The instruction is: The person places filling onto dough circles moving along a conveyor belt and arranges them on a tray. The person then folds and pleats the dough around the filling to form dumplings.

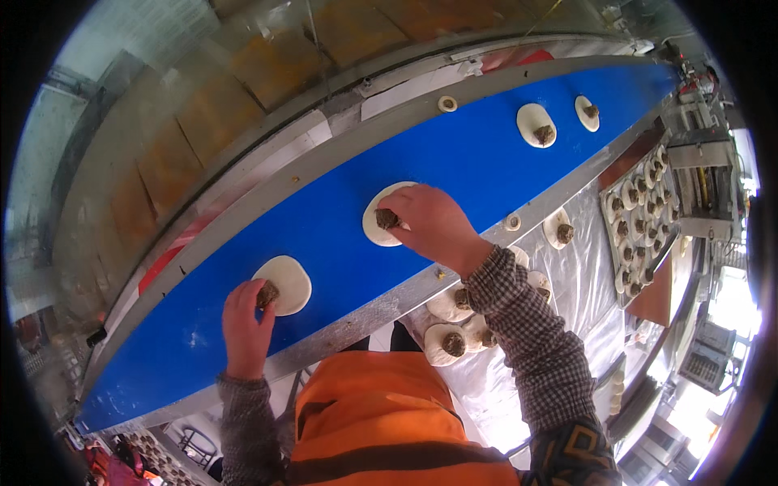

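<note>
My left hand point(247, 328) pinches a brown ball of filling point(267, 293) at the left edge of a flat white dough round point(290, 283). Farther along the blue conveyor belt point(340, 215), my right hand point(438, 223) has its fingertips around another ball of filling point(386, 219). That ball rests on or just over a second dough round point(376, 231), partly covered by the hand. Two more rounds lie toward the belt's far right end, a larger one point(531, 118) and a smaller-looking one point(585, 120), each with filling on it.
Right of the belt, a plastic-covered table point(583, 300) bears several dough rounds topped with filling, including one near its corner point(438, 344). A tray point(612, 235) of filled rounds stands beyond. Metal rails point(356, 320) edge the belt; small rings point(446, 104) sit on them.
</note>
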`<action>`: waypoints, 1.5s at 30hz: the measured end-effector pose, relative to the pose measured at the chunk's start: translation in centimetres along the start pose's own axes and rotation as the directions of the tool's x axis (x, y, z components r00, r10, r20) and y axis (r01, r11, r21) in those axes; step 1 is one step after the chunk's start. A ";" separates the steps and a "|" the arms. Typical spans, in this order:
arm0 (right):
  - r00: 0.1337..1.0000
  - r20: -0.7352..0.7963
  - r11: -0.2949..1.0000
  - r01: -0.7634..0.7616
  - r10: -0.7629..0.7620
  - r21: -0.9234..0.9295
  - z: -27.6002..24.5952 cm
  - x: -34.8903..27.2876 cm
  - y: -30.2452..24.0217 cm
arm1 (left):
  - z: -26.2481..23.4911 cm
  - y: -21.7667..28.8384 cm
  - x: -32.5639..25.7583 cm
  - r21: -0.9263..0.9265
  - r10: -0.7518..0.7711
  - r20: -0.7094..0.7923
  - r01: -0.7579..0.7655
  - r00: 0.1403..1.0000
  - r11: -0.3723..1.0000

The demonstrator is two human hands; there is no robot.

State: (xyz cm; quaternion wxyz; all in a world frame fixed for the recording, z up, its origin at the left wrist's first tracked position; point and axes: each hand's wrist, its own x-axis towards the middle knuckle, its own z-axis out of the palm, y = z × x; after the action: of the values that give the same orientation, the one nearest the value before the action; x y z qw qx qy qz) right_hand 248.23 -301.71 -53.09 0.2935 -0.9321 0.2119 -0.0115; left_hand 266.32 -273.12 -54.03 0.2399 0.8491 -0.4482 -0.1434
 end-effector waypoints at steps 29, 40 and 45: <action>0.465 -0.335 0.508 -0.321 0.819 0.799 -3.5 -23.7 7.2 | 1.5 10.4 2.9 -0.149 0.407 0.450 -0.383 0.795 0.912; 0.379 -0.084 0.306 -0.576 0.921 0.758 -9.4 -26.1 31.0 | 28.6 38.1 9.8 -0.364 0.478 0.708 -0.312 0.519 0.878; 0.380 -0.657 0.732 -0.545 0.651 0.410 -9.2 -21.4 22.4 | 20.1 31.4 6.1 -0.483 0.586 0.125 -0.467 0.801 0.741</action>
State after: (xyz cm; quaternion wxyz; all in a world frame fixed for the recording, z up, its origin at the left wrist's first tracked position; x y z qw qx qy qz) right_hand 218.74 -314.62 -55.60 0.2158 -0.6724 0.6357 -0.3119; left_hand 238.74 -299.03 -54.35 0.3880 0.5839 -0.6568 -0.2776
